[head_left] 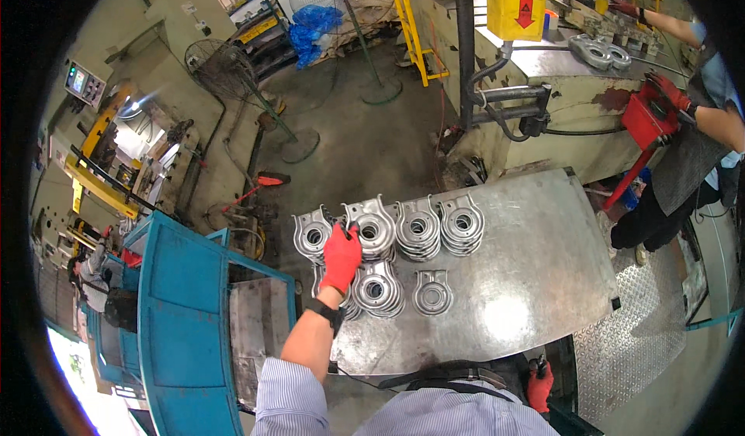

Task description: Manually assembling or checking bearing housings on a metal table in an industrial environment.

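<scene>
My left hand (342, 257), in a red glove with black fingertips, reaches over the metal table. Its fingers close on the near left rim of the top stamped metal part (375, 248) of a tall stack; the exact grip is partly hidden. The silvery parts are ring-shaped, with a central hole and a flanged end. More stacks stand beside it: one on the left (313, 236), two to the right (417, 227), and a nearer stack (378, 290). A single part (433, 293) lies apart. My right hand (539, 389), also red-gloved, is low beside my body, fingers curled; what they hold, if anything, is indistinct.
The metal table (535, 242) has a blue metal frame (186, 304) to its left. Pedestal fans (221, 62) stand beyond. At right, a co-worker's gloved hand (669, 90) is by a red stand (649, 118), near a press bed carrying similar parts (599, 52).
</scene>
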A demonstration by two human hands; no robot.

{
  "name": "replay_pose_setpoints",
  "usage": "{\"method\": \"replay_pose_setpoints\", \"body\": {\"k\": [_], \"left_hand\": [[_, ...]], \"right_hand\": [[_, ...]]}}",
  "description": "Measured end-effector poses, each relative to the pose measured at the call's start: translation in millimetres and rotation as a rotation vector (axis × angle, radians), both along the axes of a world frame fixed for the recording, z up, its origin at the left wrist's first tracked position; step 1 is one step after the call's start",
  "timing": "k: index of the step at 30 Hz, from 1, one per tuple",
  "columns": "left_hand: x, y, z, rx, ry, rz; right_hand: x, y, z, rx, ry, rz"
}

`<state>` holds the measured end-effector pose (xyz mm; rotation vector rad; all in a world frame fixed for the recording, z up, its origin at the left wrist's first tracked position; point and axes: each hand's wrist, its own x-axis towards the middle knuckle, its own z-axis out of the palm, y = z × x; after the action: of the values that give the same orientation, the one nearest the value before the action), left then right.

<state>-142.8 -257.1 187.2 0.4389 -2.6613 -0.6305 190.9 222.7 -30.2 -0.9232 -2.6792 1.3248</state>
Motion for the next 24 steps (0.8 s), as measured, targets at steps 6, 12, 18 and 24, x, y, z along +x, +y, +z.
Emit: {"method": "replay_pose_setpoints", "body": {"k": [6, 12, 18, 24], "left_hand": [[-13.7, -39.1, -25.1, -0.277, -0.233, -0.116], [-20.7, -49.6, -34.2, -0.269, -0.179, -0.112], [-26.5, -62.4, -38.9, -0.295, -0.026, -0.231], [-8.8, -26.1, 5.9, -0.447, -0.319, -0.152]], "right_hand": [[-4.6, 3.5, -2.5, -0.072, 0.023, 0.019], [-0.7, -5.6, 2.0, 0.095, -0.027, 0.051], [-13.9, -22.4, 27.7, 0.095, 0.083, -0.014], [-21.2, -2.6, 69.4, -0.072, 0.081, -0.224]]}}
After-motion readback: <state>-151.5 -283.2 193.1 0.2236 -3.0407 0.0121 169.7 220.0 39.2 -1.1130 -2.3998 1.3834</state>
